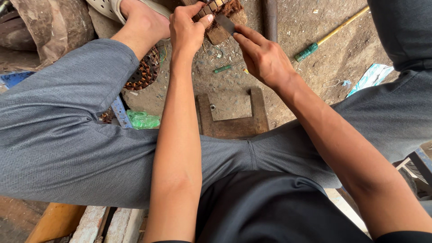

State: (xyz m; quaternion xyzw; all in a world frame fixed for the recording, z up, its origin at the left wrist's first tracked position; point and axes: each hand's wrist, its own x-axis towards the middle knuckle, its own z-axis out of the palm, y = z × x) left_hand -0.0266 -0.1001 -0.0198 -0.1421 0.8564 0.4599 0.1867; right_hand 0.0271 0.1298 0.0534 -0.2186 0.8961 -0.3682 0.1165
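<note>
**Hands on a slotted metal piece at a wooden block**

Seen from above, seated over a dirt floor. Left hand clamped on a slotted metal piece, long axis running up and right, resting on a wooden block. Right hand pinching a flat dark blade, touching the piece from the right. Low wooden stand nearer the knees.

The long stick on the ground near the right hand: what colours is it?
The stick is yellow with a green wrapped end, seen in the head view.

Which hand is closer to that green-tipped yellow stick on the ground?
Right. The right hand is just left of the stick, apart from it; the left hand is farther left, gripping the wooden block.
</note>
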